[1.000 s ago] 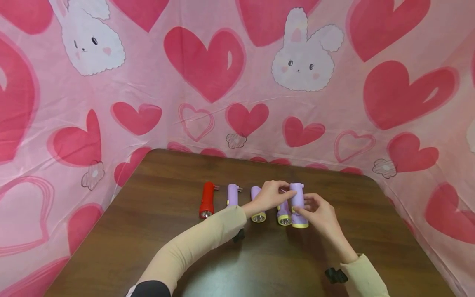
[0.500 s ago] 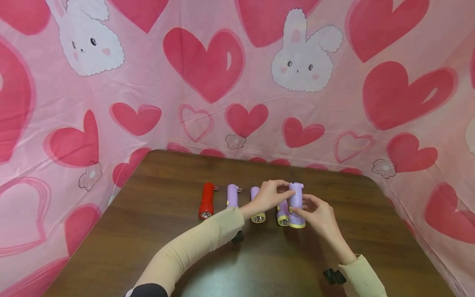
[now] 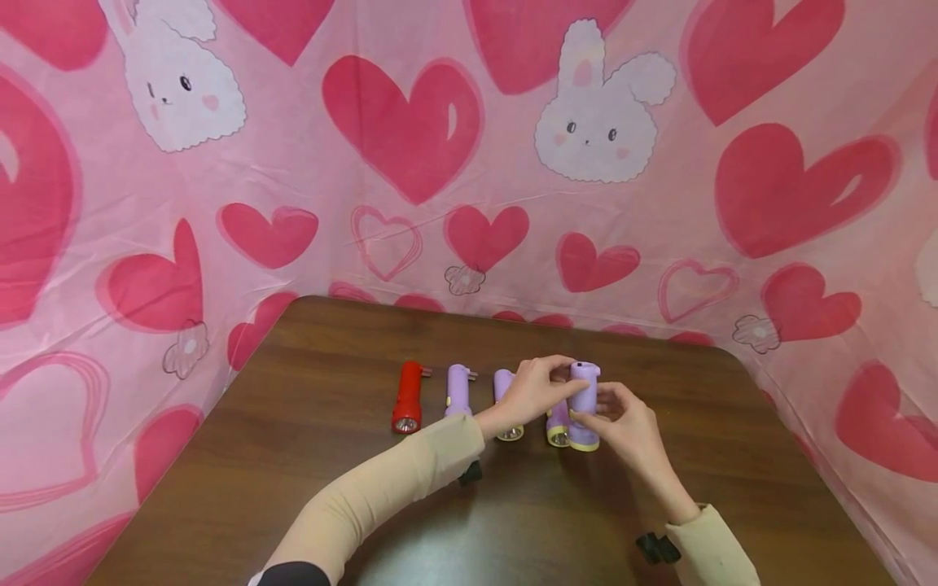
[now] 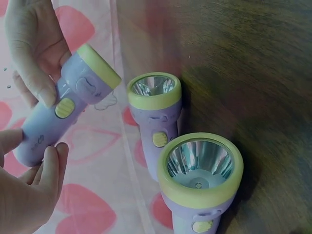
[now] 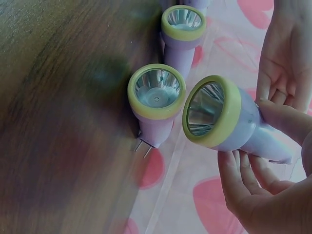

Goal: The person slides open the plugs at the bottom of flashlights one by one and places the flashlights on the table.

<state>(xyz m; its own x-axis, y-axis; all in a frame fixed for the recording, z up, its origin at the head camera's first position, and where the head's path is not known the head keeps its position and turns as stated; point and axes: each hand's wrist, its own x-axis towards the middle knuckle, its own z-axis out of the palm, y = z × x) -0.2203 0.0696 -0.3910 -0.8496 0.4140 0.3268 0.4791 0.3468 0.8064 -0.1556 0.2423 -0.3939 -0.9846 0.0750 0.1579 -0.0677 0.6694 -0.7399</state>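
Observation:
Both hands hold a purple flashlight (image 3: pixel 584 400) with a yellow rim, at the right end of a row of flashlights. My left hand (image 3: pixel 538 392) pinches its tail end between thumb and fingers. The right hand (image 3: pixel 630 419) grips it nearer the head, thumb beside the yellow switch (image 4: pixel 65 108). Its lens (image 5: pixel 205 108) faces the right wrist camera. Close on its left lies another purple flashlight (image 3: pixel 558 427), partly hidden by my left hand. A third purple flashlight (image 3: pixel 510 434) shows beyond the left wrist.
Farther left lie one more purple flashlight (image 3: pixel 458 387) and a red flashlight (image 3: pixel 407 399), both with plug prongs sticking out to the right. All are on a brown wooden table (image 3: pixel 293 456). A pink heart-patterned cloth (image 3: pixel 506 187) hangs behind the table.
The held flashlight has shifted slightly left, closer to the flashlight beside it, and its tail end has turned a little more toward the head camera. Both hands keep their hold.

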